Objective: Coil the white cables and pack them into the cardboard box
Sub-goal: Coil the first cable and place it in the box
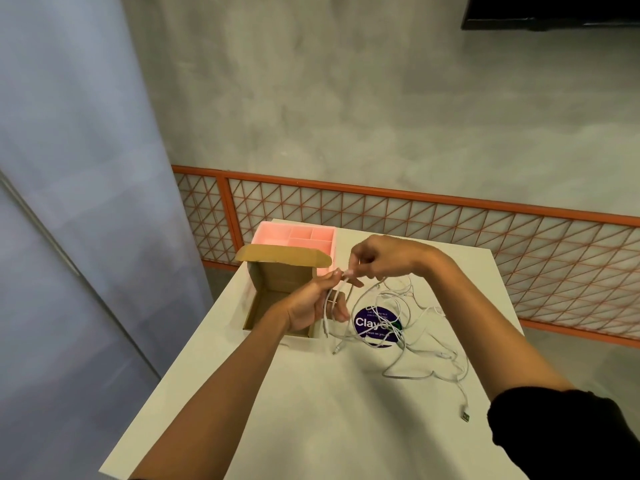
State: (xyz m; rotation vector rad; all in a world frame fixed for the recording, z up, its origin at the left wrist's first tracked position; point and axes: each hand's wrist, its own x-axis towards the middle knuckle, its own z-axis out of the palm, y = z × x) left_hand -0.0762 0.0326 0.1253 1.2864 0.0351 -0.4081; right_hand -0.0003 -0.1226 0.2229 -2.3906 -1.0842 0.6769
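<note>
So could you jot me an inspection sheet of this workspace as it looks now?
Surface: white table, purple round sticker.
Job's things: cardboard box open, contents hidden by the arm.
Clutter: pink divided tray behind the box.
Grippers: left hand and right hand both pinch one cable.
Cables: white cables tangled loose on the table.
Surroundings: grey wall, orange lattice railing.

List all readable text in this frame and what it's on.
"Claye": large white letters on the round purple sticker on the white table; the end of the word is crossed by the white cables and may be cut off.
Small line above it on the sticker: too small to read.
Small line below it on the sticker: blurred; not readable with confidence.
Cardboard box, pink organiser: no text visible.
</note>
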